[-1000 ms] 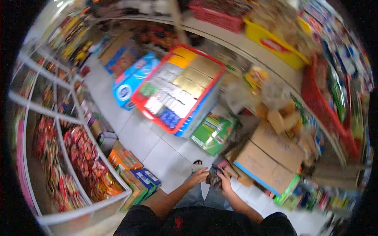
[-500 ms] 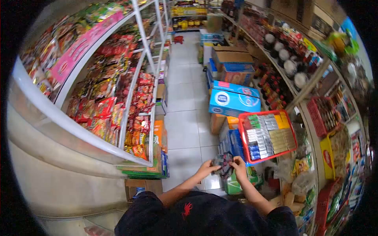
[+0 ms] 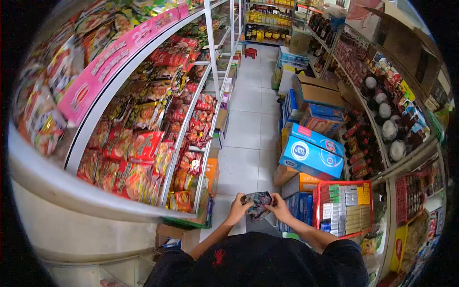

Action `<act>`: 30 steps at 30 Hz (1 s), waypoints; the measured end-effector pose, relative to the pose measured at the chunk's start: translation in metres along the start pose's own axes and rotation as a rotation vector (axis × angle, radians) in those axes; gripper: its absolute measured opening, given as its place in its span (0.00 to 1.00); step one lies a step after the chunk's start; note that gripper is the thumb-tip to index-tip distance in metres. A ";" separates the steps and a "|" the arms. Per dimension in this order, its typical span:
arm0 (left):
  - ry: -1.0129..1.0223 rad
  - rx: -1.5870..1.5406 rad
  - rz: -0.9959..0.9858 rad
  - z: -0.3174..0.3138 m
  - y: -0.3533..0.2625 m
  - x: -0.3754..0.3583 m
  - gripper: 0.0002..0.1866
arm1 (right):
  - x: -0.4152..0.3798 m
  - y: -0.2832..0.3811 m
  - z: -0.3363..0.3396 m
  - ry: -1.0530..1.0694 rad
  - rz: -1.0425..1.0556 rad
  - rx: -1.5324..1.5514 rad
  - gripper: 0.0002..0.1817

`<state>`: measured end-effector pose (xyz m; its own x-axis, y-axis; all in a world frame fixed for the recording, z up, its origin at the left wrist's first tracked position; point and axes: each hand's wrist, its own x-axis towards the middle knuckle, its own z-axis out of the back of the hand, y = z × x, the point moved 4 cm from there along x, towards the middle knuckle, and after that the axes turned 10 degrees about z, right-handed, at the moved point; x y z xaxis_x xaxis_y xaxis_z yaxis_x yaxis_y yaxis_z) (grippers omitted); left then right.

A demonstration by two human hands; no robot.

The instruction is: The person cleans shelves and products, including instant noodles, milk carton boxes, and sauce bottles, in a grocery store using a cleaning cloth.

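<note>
A crumpled dark grey cloth (image 3: 258,204) with reddish patches is stretched between both my hands, above the aisle floor and in front of my body. My left hand (image 3: 238,209) pinches its left edge, thumb on top. At the opposite edge, the fingers of my right hand (image 3: 278,208) are closed on the cloth too. Just right of that hand is a red basket (image 3: 317,205) filled with rows of small silver, gold, white and green packs. The two hands are apart from the basket.
Glass-framed shelves of noodle packets (image 3: 138,148) line the left. To the right stand stacked cartons with a blue box (image 3: 313,152) on top, beside shelves of bottles (image 3: 356,146). The tiled aisle (image 3: 241,122) leads to a red stool (image 3: 250,52).
My view has swung right to left, so the shelves and basket sit further right. Both hands have moved away from the basket with the cloth, which is now more spread out.
</note>
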<state>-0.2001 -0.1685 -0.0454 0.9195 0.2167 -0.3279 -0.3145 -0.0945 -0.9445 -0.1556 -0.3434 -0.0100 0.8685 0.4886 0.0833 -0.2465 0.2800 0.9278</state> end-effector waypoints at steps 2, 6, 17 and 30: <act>0.028 0.063 0.012 0.000 -0.023 0.028 0.20 | 0.035 -0.015 0.008 0.069 0.006 -0.016 0.16; 0.094 0.136 0.079 -0.012 -0.042 0.117 0.17 | 0.110 -0.039 0.045 0.191 -0.030 -0.143 0.14; 0.112 0.487 -0.134 -0.064 -0.240 0.359 0.18 | 0.338 -0.049 0.174 -0.157 0.126 -0.113 0.14; 0.620 0.545 -0.305 -0.127 -0.351 0.622 0.14 | 0.606 -0.062 0.254 -0.226 0.249 -0.336 0.10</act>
<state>0.5122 -0.1238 0.0843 0.8944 -0.4248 -0.1402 0.0426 0.3927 -0.9187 0.4952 -0.2751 0.0749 0.8282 0.3927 0.3998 -0.5519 0.4475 0.7037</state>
